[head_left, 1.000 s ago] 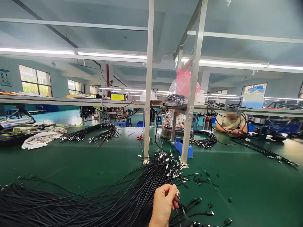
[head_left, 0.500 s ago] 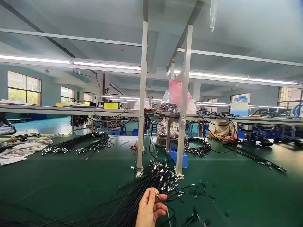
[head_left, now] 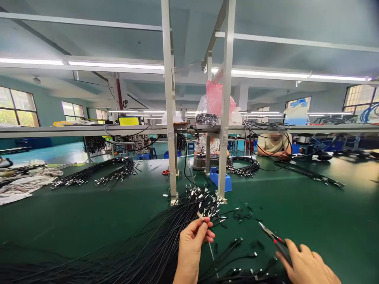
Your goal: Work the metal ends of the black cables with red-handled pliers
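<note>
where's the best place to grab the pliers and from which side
Take the pliers by their handles, probably from the near right, as the right hand does: the metal nose points away and to the left, leaving the handles toward the person.

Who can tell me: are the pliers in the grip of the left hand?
No, the pliers are in the grip of the right hand.

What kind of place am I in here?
Likely a cable-assembly workshop: a heap of black cables on a long green workbench, with pliers in your right hand.
</note>
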Demonstrator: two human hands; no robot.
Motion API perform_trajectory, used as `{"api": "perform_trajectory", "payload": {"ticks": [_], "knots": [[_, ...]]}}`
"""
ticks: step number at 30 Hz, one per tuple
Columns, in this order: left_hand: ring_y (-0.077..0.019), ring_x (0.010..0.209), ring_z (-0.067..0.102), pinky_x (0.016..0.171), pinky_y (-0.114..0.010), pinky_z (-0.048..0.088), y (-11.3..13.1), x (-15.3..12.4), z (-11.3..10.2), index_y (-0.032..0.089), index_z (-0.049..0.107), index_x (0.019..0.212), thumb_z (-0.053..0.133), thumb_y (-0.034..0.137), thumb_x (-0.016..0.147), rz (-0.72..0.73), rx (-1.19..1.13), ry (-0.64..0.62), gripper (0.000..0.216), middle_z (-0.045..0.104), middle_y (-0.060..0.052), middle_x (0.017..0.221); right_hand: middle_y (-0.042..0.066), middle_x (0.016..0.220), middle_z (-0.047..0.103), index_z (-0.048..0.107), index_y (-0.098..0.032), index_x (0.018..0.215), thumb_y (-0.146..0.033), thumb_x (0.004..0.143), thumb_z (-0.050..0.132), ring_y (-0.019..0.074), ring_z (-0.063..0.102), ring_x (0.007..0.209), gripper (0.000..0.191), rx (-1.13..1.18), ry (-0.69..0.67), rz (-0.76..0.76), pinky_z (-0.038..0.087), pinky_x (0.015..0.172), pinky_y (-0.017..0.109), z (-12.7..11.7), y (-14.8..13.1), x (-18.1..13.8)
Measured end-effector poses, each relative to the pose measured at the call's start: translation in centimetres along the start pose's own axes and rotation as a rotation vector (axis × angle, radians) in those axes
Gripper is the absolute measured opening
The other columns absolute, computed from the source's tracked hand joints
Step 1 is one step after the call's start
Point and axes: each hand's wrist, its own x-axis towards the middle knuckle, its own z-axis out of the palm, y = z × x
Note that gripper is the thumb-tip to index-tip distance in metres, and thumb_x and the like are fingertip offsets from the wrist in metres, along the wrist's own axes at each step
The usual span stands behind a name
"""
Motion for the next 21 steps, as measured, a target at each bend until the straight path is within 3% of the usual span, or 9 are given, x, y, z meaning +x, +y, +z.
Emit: {"api": "perform_trajectory", "payload": {"ticks": [3, 6, 11, 16, 19, 21], "knots": [[-0.0148, 0.072, 0.061, 0.071, -0.025, 0.048, -0.5, -0.3, 0.2, 0.015, 0.074, 0.084, 0.073, 0.039, 0.071, 0.06, 0.178, -0.024, 0.027, 0.07, -0.007, 0.081, 0.013, 0.085, 0.06, 0.066, -0.016, 0.104, -0.043, 0.09, 0.05, 0.0305, 0.061, 0.081, 0.034, -0.07, -0.084, 0.044, 0.046, 0.067, 0.039, 0.4, 0.0, 0.8], [-0.0178, 0.082, 0.06, 0.081, -0.029, 0.044, -0.9, -0.8, 0.8, 0.017, 0.072, 0.075, 0.068, 0.037, 0.075, 0.156, 0.361, -0.1, 0.021, 0.069, -0.005, 0.08, 0.012, 0.083, 0.059, 0.065, -0.016, 0.101, -0.046, 0.089, 0.052, 0.0311, 0.06, 0.08, 0.035, -0.089, -0.084, 0.004, 0.045, 0.066, 0.039, 1.4, 0.2, 1.6], [-0.0121, 0.06, 0.051, 0.061, -0.025, 0.041, -2.3, -1.6, 1.9, 0.016, 0.067, 0.083, 0.057, 0.037, 0.082, 0.085, 0.368, -0.243, 0.024, 0.058, 0.0, 0.067, 0.012, 0.087, 0.059, 0.065, -0.016, 0.106, -0.047, 0.09, 0.053, 0.0298, 0.059, 0.086, 0.037, -0.072, -0.065, -0.059, 0.046, 0.066, 0.037, 2.8, 0.5, 2.3], [-0.0136, 0.068, 0.049, 0.06, -0.025, 0.038, -3.0, -2.0, 2.4, 0.016, 0.069, 0.078, 0.055, 0.034, 0.084, 0.15, 0.503, -0.241, 0.023, 0.057, -0.003, 0.079, 0.015, 0.1, 0.059, 0.059, -0.013, 0.118, -0.047, 0.086, 0.054, 0.0329, 0.055, 0.1, 0.047, -0.05, -0.048, -0.118, 0.046, 0.073, 0.042, 2.7, 0.8, 2.8], [-0.015, 0.074, 0.051, 0.065, -0.026, 0.039, -2.8, -2.3, 2.6, 0.017, 0.069, 0.078, 0.051, 0.028, 0.086, 0.169, 0.566, -0.264, 0.023, 0.057, -0.006, 0.087, 0.014, 0.109, 0.059, 0.061, -0.016, 0.11, -0.049, 0.084, 0.048, 0.0327, 0.052, 0.108, 0.044, 0.192, 0.034, -0.07, 0.045, 0.078, 0.044, 0.4, -0.4, 2.3], [-0.016, 0.077, 0.053, 0.069, -0.027, 0.04, -2.6, -2.6, 2.9, 0.016, 0.068, 0.077, 0.05, 0.026, 0.086, 0.187, 0.611, -0.274, 0.022, 0.057, -0.006, 0.088, 0.008, 0.092, 0.063, 0.061, -0.021, 0.09, -0.061, 0.084, 0.04, 0.0257, 0.059, 0.087, 0.046, 0.633, 0.002, -0.005, 0.047, 0.073, 0.038, -2.2, -2.2, 1.3]]}}
